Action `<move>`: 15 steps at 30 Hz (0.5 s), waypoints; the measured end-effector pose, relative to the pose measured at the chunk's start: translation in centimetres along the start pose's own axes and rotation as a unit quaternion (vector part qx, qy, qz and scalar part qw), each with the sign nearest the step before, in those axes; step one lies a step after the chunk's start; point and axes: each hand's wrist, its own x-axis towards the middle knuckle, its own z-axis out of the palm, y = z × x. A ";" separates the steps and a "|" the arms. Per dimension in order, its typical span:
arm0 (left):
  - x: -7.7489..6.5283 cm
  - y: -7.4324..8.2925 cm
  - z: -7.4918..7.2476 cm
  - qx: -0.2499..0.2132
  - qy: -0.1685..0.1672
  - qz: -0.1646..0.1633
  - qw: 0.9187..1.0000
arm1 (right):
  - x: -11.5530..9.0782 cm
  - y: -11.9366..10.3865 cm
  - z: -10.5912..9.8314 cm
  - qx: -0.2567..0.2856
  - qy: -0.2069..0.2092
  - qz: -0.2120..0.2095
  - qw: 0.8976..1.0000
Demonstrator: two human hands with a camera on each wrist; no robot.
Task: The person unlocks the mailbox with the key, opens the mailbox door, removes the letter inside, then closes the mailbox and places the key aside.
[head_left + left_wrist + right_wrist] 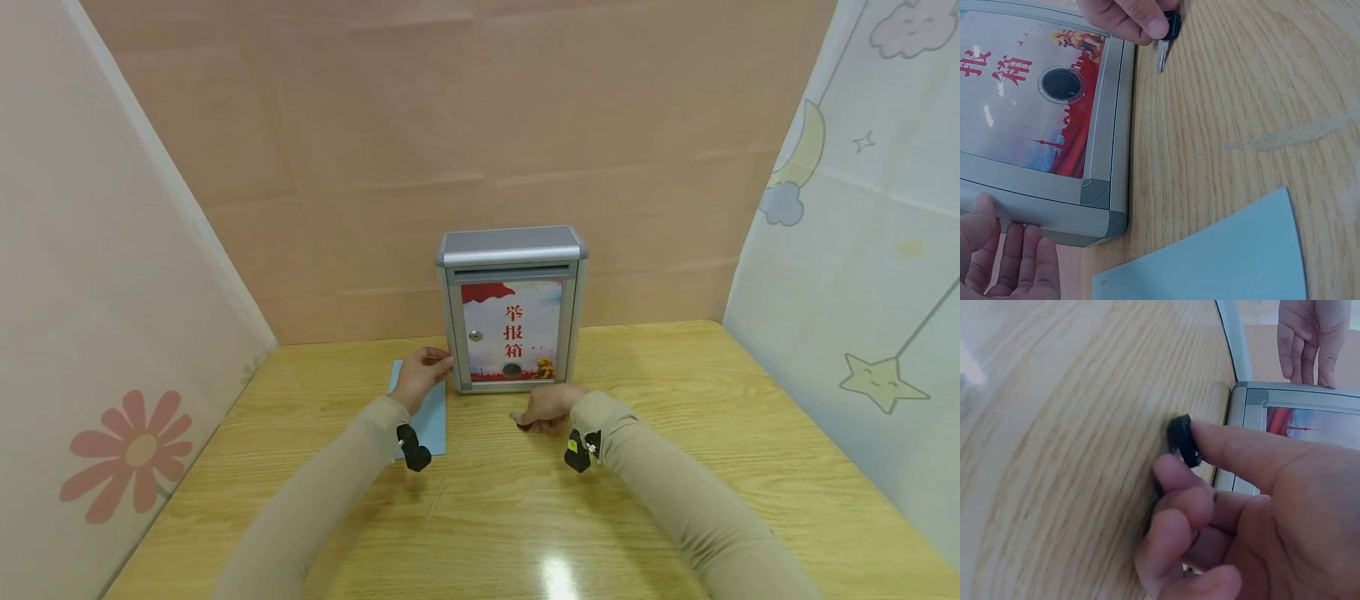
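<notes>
A grey metal report box [491, 312] with a slot near its top stands upright against the back wall. Its printed front panel carries red characters, a round lock [476, 335] at the left and a dark round window [1062, 84] low down. My left hand [422, 377] touches the box's left side with fingers mostly straight. Just in front of the box's lower right, my right hand [551, 403] pinches a key [1165, 47] by its black head [1183, 440] between thumb and finger. The metal blade points away from that hand, low over the table.
A light blue sheet or folder [431, 423] lies on the wooden table [360, 500], left of the box and partly beneath my left arm. Behind the box rises a tan wall covering [487, 125]. Patterned white panels [862, 275] flank the table.
</notes>
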 end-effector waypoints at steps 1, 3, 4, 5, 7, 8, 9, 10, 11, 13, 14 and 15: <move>0.0 0.0 0.0 0.001 0.000 -0.001 1.000 | 0.1 0.0 0.0 -0.004 -0.002 0.004 1.000; 0.0 0.0 0.0 0.002 0.000 -0.002 1.000 | 0.1 0.0 0.0 -0.004 -0.004 0.012 1.000; 0.0 0.0 0.0 0.001 -0.001 -0.002 1.000 | 0.2 0.0 0.0 -0.005 -0.004 0.015 1.000; -0.1 0.0 0.0 -0.001 -0.004 -0.003 1.000 | 0.2 0.0 0.0 -0.006 -0.004 0.019 1.000; -0.4 0.3 0.0 -0.001 -0.010 -0.005 1.000 | 0.3 0.0 0.0 -0.007 -0.003 0.023 1.000; -0.4 0.3 0.0 -0.002 -0.011 -0.005 1.000 | 0.3 0.0 0.0 -0.008 -0.002 0.025 1.000; -0.3 0.3 0.0 -0.002 -0.011 -0.006 1.000 | 0.3 0.0 0.0 -0.011 -0.002 0.025 1.000; -0.4 0.3 0.0 -0.002 -0.011 -0.006 1.000 | 0.3 0.0 0.0 -0.012 -0.002 0.025 1.000; -0.4 0.3 0.0 -0.001 -0.010 -0.006 1.000 | 0.4 0.1 0.0 -0.006 -0.006 0.024 1.000; -0.4 0.3 0.0 0.003 -0.005 -0.004 1.000 | 0.4 0.3 0.0 0.009 -0.014 0.026 1.000; -0.1 0.0 0.0 0.003 -0.004 -0.004 1.000 | 0.3 0.4 0.0 0.020 -0.017 0.027 0.999; -0.2 0.0 -0.1 0.006 -0.005 -0.003 1.000 | 0.3 0.6 0.0 0.027 -0.022 0.025 0.999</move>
